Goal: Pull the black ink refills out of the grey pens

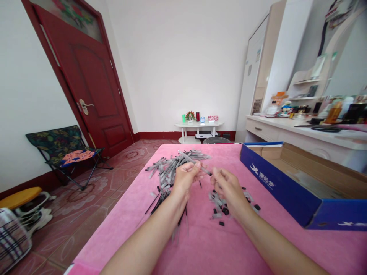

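My left hand is closed round a grey translucent pen barrel, which slants down to the right to a dark end. Right at that dark end, my right hand is closed in a pinch; whatever its fingers hold is hidden. Beyond my left hand lies a heap of similar pen barrels. Thin black pen refills lie under and beside my left forearm. Clear pen caps and small black plugs are scattered below my right hand.
A blue cardboard box, open at the top, stands on the right of the pink cloth-covered table. Farther right is a white dressing table with bottles. A folding chair stands at left by the red door.
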A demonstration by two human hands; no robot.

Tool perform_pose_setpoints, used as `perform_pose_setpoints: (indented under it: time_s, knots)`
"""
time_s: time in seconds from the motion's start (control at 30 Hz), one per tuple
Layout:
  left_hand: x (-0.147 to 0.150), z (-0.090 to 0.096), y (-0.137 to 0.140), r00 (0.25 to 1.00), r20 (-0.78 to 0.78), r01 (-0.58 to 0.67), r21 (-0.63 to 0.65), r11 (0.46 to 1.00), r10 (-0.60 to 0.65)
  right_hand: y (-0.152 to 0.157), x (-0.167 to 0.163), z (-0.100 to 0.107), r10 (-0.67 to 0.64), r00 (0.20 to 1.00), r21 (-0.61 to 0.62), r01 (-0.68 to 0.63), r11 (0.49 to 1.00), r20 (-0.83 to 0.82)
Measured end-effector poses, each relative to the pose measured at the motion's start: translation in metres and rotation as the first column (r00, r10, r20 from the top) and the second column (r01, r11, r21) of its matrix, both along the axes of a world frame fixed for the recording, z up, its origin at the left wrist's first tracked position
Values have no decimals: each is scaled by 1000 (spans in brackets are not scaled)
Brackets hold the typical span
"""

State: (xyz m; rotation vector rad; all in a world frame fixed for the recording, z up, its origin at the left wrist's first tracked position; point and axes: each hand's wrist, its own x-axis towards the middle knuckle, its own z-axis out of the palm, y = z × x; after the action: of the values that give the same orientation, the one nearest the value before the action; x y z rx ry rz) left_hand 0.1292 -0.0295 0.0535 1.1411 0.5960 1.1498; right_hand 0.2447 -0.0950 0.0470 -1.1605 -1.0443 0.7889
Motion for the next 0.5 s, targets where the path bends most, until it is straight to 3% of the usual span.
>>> perform_pose_setpoints:
  time_s: [0.1, 0.3, 0.5]
  knots:
    - [0, 0, 0, 1000, -10, 7, 5, 1000, -7, 0, 2, 1, 139, 982, -117, -154, 981, -124]
    - [0, 0, 0, 1000, -27, 3, -8, 1000, -3, -1, 4, 4, 73, 994, -74, -79, 994, -78]
    - [-1, 1, 0, 1000, -25, -3, -9, 1000, 2, 0, 3, 0, 190, 969, -128, -211, 969, -159]
